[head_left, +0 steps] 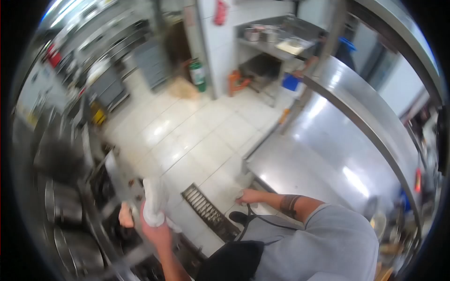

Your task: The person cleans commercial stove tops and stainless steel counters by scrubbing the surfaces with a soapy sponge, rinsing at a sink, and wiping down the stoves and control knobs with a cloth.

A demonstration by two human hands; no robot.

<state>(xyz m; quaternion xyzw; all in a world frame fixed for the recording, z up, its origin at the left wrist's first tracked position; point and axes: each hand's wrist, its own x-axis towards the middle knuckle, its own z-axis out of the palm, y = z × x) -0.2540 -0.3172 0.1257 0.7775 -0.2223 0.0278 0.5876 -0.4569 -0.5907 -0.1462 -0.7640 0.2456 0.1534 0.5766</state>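
Note:
On the left, my left hand (152, 228) is closed on a white cloth (155, 202), which drapes over the hand and covers part of it. The hand and cloth are above the dark, blurred stove (122, 234). My right hand (243, 197) hangs near the front of my body, its fingers curled in. Whether it holds anything is hidden. A dark apron strap (250, 210) passes just beside that hand.
To the right stands a large steel worktable (304, 159) with an overhead steel frame (356, 114). A slotted floor drain (201, 203) lies between it and the stove. Farther off are a green cylinder (198, 76), an orange stool (238, 83) and another person (346, 54).

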